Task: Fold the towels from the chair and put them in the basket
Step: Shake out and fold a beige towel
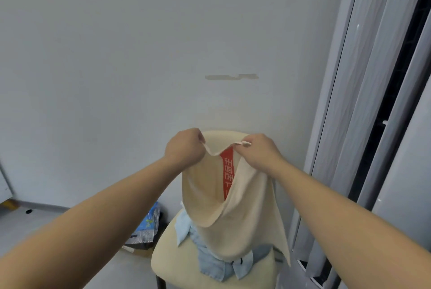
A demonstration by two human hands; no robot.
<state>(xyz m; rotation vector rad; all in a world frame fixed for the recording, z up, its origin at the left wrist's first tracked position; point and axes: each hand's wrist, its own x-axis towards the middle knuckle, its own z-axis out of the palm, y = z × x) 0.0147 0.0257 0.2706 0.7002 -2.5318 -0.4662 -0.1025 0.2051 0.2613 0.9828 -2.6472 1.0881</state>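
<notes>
Head view: both arms reach forward and hold the cream towel (pixel 242 230) up in front of the chair (pixel 177 265). Left hand (pixel 184 147) has its fingers curled tight round the towel's top edge, bunching the cloth in the fist. Right hand (pixel 258 152) pinches the same top edge between thumb and fingertips, with a small corner of cloth sticking out past the pinch. The hands are near each other, so the edge sags in a short loop between them. The towel hangs down in loose folds, and a red band (pixel 226 172) with white characters runs vertically inside the fold. Its lower end drapes onto a heap of light blue towels (pixel 211 265) lying crumpled on the chair seat, and one tail of it hangs past the seat's right edge. The chair's cream backrest shows just behind the hands. A blue patterned bag (pixel 149 223) sits on the floor left of the chair. Pale wall behind, with a tape mark (pixel 231 77) above the chair. Grey door frame (pixel 349 125) at right.
</notes>
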